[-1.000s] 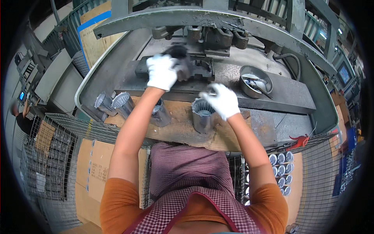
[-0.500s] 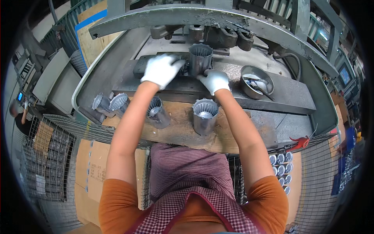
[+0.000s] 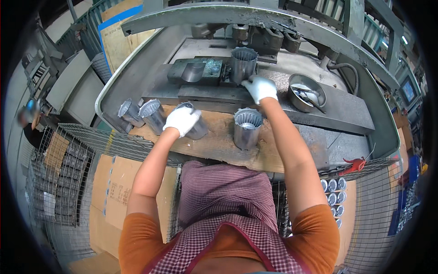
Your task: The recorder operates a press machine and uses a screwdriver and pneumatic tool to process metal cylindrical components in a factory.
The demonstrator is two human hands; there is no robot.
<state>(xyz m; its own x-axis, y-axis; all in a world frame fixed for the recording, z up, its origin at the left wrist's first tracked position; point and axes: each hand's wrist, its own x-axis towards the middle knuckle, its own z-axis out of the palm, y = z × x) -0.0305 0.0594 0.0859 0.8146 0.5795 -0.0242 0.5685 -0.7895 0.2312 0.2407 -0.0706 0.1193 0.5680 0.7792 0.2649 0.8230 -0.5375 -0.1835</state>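
Observation:
My left hand, in a white glove, has its fingers curled round the upper part of a ribbed metal cup that stands on the wooden board. My right hand, gloved too, is at the foot of another ribbed metal cup, upright in the machine's fixture. Its fingers are bent together there, and what they grip is hidden. One more such cup stands on the board between my arms. Two others, a cup and a cup, are at the board's left end.
A metal bowl with white contents and a dark-handled tool sits right of the fixture. Left of it is a steel block with a rounded hollow. The machine's crossbar spans above. Red-handled pliers lie at the right, above a wire basket.
My left hand has come back from beside the fixture to a cup on the board, uncovering the steel block. My right hand stays by the upright cup's foot. The whole view has shifted slightly.

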